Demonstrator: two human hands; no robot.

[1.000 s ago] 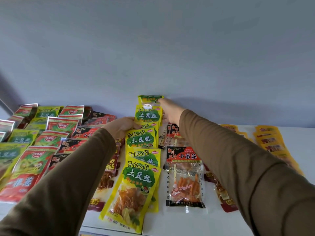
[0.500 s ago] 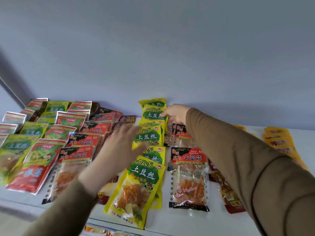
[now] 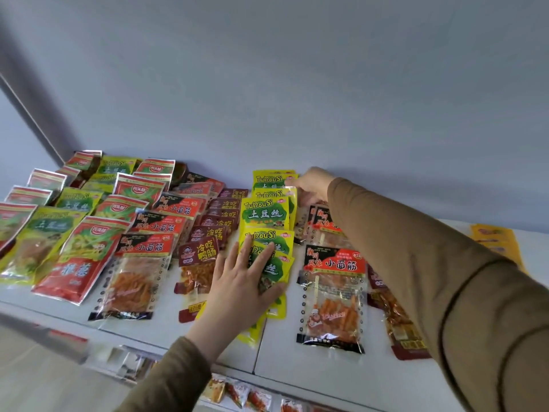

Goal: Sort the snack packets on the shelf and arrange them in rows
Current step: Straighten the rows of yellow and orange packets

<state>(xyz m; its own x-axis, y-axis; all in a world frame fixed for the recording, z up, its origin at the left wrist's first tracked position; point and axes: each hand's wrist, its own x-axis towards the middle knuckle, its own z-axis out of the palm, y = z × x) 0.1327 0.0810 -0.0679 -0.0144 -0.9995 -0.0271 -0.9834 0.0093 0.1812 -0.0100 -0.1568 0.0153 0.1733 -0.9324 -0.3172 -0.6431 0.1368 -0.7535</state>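
Note:
A column of yellow-green TuDouSi packets (image 3: 265, 214) runs front to back down the middle of the white shelf (image 3: 323, 373). My left hand (image 3: 240, 288) lies flat with spread fingers on the nearest yellow packet (image 3: 274, 270) at the front of that column. My right hand (image 3: 312, 187) reaches to the back wall and touches the right edge of the rearmost yellow packets; its fingers are partly hidden. Right of the column lie black-and-red packets (image 3: 332, 295). Left of it lie dark red packets (image 3: 199, 260), more black-and-red ones (image 3: 139, 272) and red-green ones (image 3: 80, 257).
A grey wall closes the back of the shelf. Orange-yellow packets (image 3: 496, 242) lie at the far right. A lower shelf with more snack packets (image 3: 249, 396) shows beneath the front edge. Bare shelf surface lies at the front right.
My left hand has drawn back from the middle of the yellow column and come down flat on the front packet. My right hand stays at the back. The view has shifted right.

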